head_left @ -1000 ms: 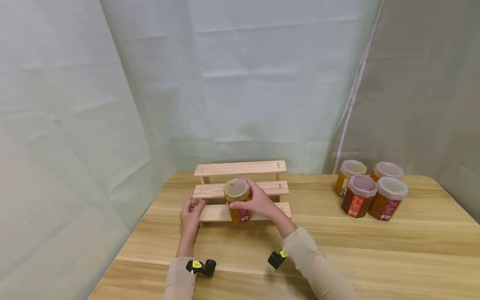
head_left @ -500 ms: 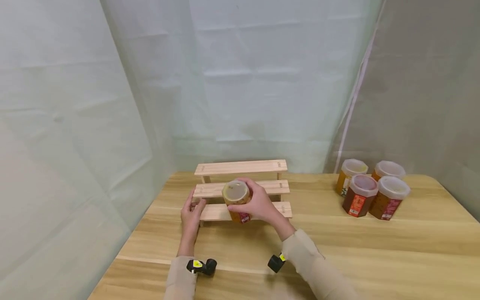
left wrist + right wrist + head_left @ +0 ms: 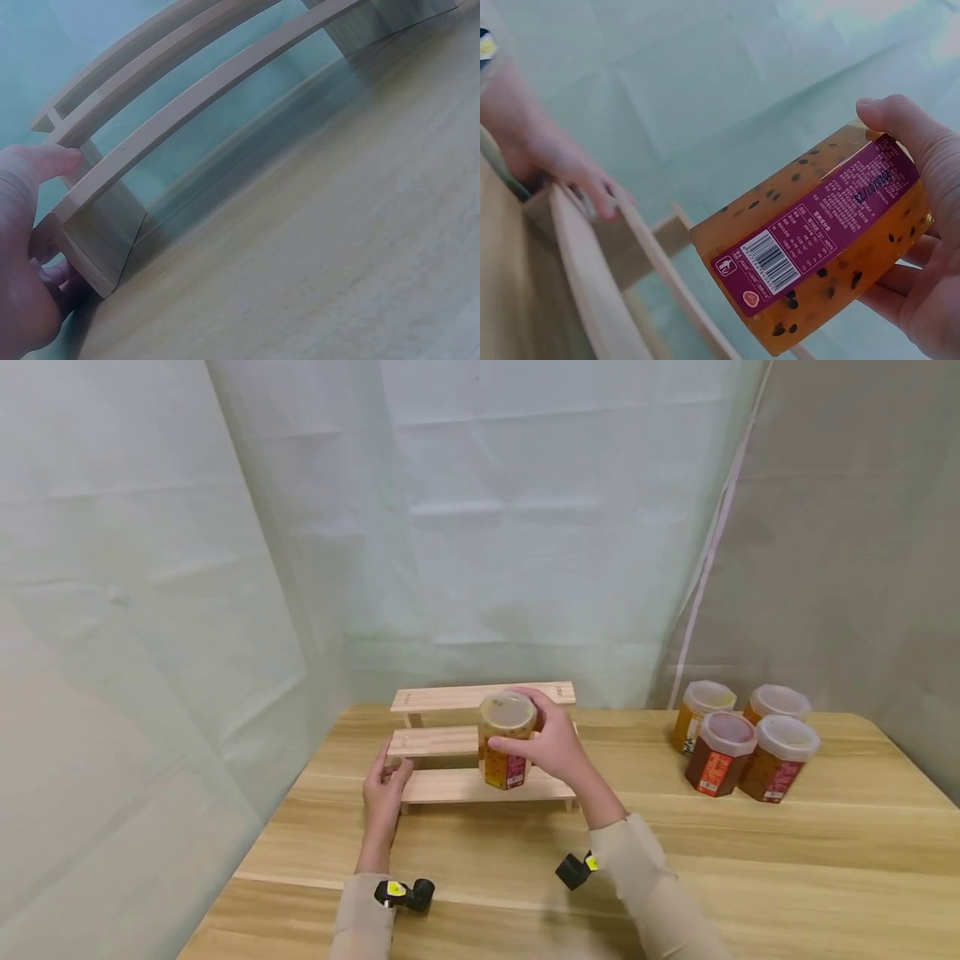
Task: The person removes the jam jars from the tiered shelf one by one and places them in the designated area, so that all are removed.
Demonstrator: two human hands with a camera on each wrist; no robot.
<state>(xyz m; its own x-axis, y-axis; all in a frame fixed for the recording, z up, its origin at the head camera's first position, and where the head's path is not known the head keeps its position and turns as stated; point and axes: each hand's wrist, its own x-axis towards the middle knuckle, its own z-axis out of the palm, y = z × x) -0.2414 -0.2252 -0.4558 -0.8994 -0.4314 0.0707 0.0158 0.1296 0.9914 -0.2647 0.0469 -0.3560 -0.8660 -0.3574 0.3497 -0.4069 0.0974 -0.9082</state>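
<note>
My right hand (image 3: 553, 745) grips an eight-sided jar (image 3: 507, 739) of orange, black-seeded jam between thumb and fingers. Its translucent lid faces up, and its purple barcode label (image 3: 821, 225) shows large in the right wrist view. The jar hangs in front of a three-step wooden display rack (image 3: 442, 787), covering part of the middle and lowest shelves. My left hand (image 3: 384, 787) holds the rack's left end. In the left wrist view, the left thumb (image 3: 56, 161) lies by the shelves and the other fingers go behind the side panel (image 3: 105, 232).
Several lidded jars stand grouped on the right of the wooden table (image 3: 675, 877): a dark red one (image 3: 722, 756), a brown one (image 3: 778, 760) and yellow-orange ones (image 3: 701, 714) behind. Pale fabric (image 3: 525, 527) hangs behind the table.
My right hand has carried the jar to the right and upward along the rack, and the jar stands straighter. The left hand stays at the rack's left end.
</note>
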